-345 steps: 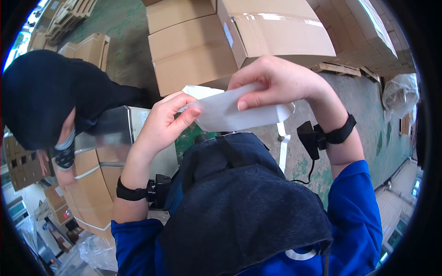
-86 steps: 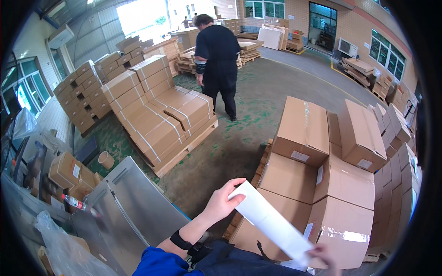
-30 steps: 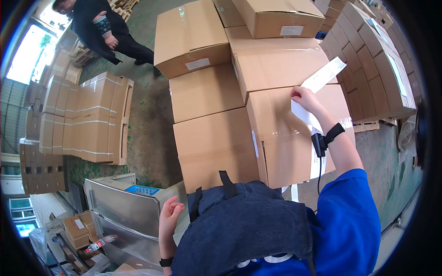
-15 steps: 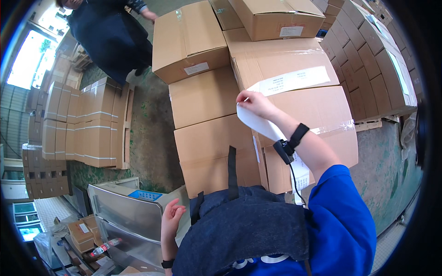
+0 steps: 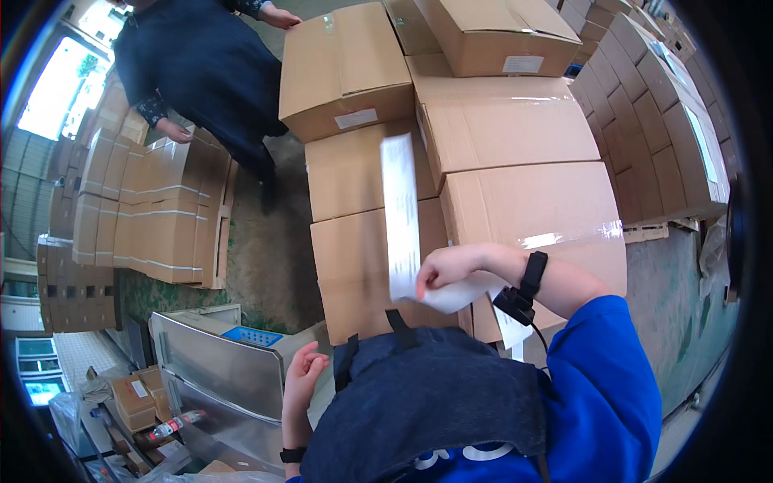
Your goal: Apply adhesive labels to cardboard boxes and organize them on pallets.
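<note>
My right hand (image 5: 449, 272) is closed on a long white strip of printed labels (image 5: 400, 213). One length of the strip rises away from me over the boxes, and the rest curls back under my wrist, where a small black device is strapped. Beneath it lie large brown cardboard boxes (image 5: 531, 197), stacked close together and taped along their seams. Low at the left, my left hand (image 5: 303, 372) hangs with loosely bent fingers and nothing in it, beside a metal cabinet (image 5: 221, 354).
Across the boxes at the far left, a person in dark clothing (image 5: 201, 72) stands with one hand by an upper carton (image 5: 346, 68). A strapped carton stack (image 5: 153, 209) sits on a pallet at left. Another tall stack (image 5: 644, 121) stands at right.
My right hand has come down toward me, bringing the label strip off the right-hand boxes and over the left ones. The person at the far left has moved closer to the boxes.
</note>
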A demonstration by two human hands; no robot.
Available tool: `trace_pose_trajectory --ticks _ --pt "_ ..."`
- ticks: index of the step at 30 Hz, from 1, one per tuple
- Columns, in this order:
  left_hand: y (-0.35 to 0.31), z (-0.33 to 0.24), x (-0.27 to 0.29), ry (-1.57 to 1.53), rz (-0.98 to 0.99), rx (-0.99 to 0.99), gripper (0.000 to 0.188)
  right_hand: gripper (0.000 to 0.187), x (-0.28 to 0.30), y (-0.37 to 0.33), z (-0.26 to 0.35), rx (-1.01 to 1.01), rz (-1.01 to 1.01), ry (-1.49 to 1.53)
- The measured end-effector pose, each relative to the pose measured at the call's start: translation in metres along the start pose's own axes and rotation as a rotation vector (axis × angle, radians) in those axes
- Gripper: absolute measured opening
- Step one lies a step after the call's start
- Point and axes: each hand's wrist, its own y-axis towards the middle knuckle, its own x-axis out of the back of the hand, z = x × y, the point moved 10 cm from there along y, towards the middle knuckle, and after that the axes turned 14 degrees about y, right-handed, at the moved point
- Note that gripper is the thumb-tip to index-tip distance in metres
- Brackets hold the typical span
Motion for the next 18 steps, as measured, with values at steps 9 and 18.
trace_pose_trajectory --ticks 9,18 --pt "-0.001 0.011 -0.001 0.018 -0.003 -0.010 0.035 0.022 0.006 -0.019 -0.051 -0.326 -0.247 -0.782" --pt "0.001 0.036 0.017 -0.033 -0.002 -0.048 0.037 0.028 0.010 -0.042 -0.018 -0.188 -0.573 -0.885"
